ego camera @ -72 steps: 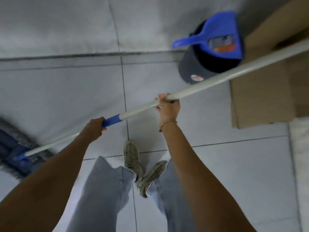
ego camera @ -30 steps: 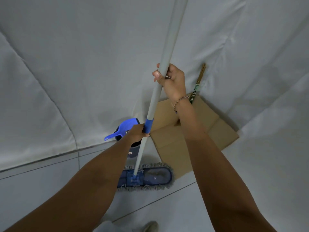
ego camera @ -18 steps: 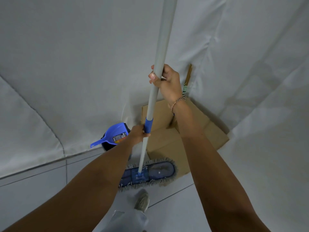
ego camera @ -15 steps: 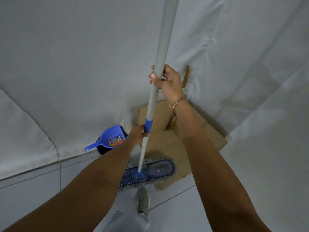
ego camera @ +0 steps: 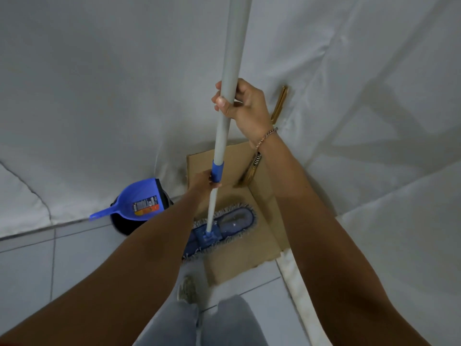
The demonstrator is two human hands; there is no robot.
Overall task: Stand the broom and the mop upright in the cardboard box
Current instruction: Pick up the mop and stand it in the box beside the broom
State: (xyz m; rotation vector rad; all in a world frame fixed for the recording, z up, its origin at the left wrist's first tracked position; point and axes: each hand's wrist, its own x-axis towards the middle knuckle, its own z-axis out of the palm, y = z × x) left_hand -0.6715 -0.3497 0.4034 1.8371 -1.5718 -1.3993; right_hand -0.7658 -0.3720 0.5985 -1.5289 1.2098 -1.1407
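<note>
Above the brown cardboard box [ego camera: 239, 255], both hands, left hand [ego camera: 205, 180] and right hand [ego camera: 245, 106], clamp fingers round the grey-handled blue flat mop [ego camera: 222, 224]; the straw broom [ego camera: 254, 166] stands inside. Next: lower the mop head in.

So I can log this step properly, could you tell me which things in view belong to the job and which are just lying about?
Part of the job:
- mop, held by left hand and right hand
- broom, already standing in the box
- cardboard box

Just lying about:
- blue dustpan
- dark bin under the dustpan
</note>
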